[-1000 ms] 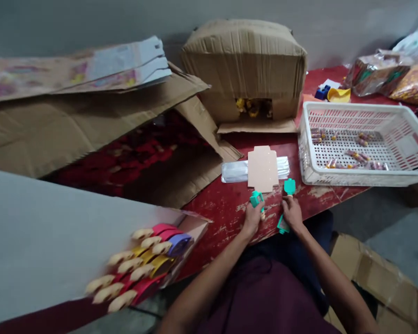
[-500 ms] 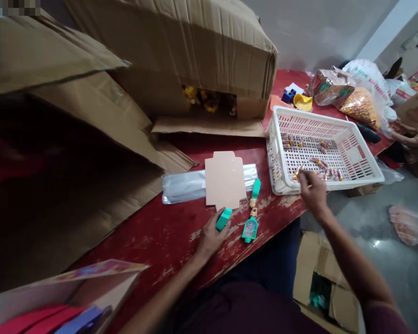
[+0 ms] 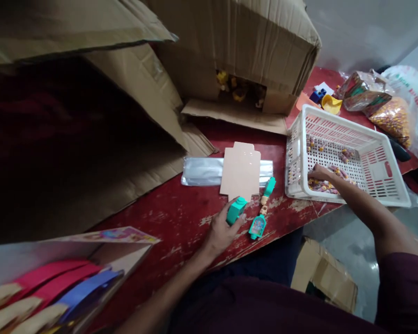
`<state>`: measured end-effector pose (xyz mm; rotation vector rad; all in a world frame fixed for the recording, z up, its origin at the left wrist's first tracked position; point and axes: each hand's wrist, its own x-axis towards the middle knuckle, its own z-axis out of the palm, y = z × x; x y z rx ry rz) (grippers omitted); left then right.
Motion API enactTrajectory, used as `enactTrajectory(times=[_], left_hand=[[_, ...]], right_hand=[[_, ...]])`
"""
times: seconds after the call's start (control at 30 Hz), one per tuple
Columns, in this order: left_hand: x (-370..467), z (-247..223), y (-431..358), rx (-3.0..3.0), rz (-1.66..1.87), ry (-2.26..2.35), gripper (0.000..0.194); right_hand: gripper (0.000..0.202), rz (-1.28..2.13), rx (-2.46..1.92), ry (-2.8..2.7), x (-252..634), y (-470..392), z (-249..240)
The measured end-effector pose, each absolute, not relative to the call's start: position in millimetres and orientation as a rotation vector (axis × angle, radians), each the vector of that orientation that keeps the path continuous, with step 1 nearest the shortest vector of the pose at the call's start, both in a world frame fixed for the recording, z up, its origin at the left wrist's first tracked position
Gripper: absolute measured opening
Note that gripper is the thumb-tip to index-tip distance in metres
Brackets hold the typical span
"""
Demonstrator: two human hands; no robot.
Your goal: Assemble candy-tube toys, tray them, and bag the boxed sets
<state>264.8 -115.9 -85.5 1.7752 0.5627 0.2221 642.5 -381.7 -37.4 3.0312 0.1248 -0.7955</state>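
Observation:
My left hand (image 3: 220, 230) rests on the red table (image 3: 181, 218) with its fingers around a small teal plastic toy part (image 3: 236, 209). My right hand (image 3: 319, 172) is down inside the white plastic basket (image 3: 344, 132), fingers among several small wrapped candies (image 3: 325, 186); whether it grips one I cannot tell. Between the hands lie a teal stick piece (image 3: 268, 188) and a teal bottle-shaped charm (image 3: 257, 227). A flat pink die-cut card (image 3: 241, 170) lies on a stack of clear plastic sleeves (image 3: 201, 170).
A large cardboard box (image 3: 244, 46) with a torn hole stands at the back, and an opened carton (image 3: 90, 139) fills the left. Colourful toys in a display box (image 3: 55, 297) sit at bottom left. Bags of goods (image 3: 386, 106) lie at far right. A carton (image 3: 325, 276) is on the floor.
My right hand left the teal pieces on the table and moved right into the basket, down onto the candies. My left hand stayed on the teal part. The view swung right.

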Motion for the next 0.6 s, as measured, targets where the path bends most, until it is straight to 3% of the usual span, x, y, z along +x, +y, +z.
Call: enactTrajectory(times=[0.17, 0.4, 0.6], left_hand=[[261.6, -64.7, -124.7, 1.603, 0.24, 0.495, 0.048], [251.1, -23.4, -132.7, 1.376, 0.204, 0.325, 0.06], [245.7, 5.2, -155.4, 1.387, 0.108, 0.086, 0.049]], right_hand=[[0.023, -0.713, 3.222, 0.153, 629.1, -372.3, -3.3], [0.041, -0.575, 3.768, 0.491, 539.8, -369.5, 74.8], [0.042, -1.297, 4.08, 0.606, 386.2, -378.0, 75.0]])
